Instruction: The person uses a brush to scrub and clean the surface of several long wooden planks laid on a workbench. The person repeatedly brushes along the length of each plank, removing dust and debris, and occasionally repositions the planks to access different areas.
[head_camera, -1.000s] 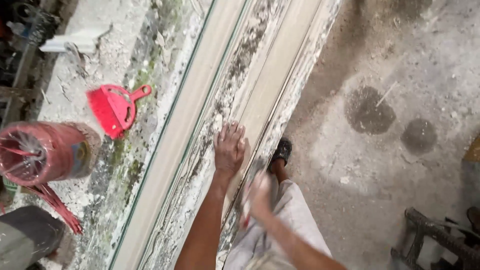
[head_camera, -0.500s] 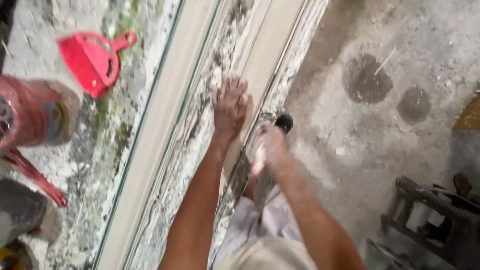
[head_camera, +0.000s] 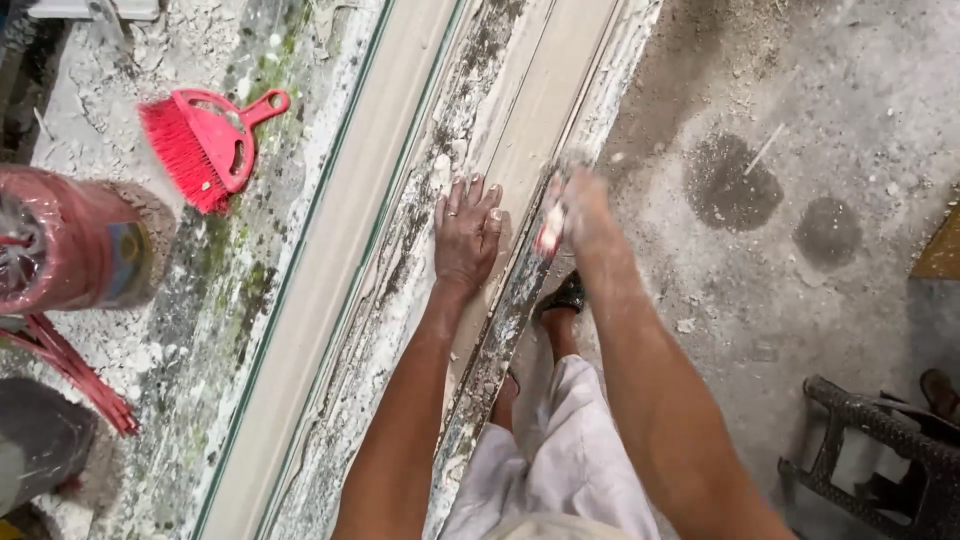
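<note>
A building under repair or repainting, seen from above. A long, pale window frame (head_camera: 520, 150) runs far to near through the middle, its paint flaking and caked with white filler. Left of it, a rough ledge (head_camera: 230, 300) carries plaster crumbs, green moss, a red hand brush (head_camera: 205, 145) and a red bucket (head_camera: 65, 240) wrapped in plastic. Right of it lies a bare concrete floor (head_camera: 800, 330), dusty, with dark damp patches and white flecks. A dark wicker stool (head_camera: 880, 450) stands at the near right.
</note>
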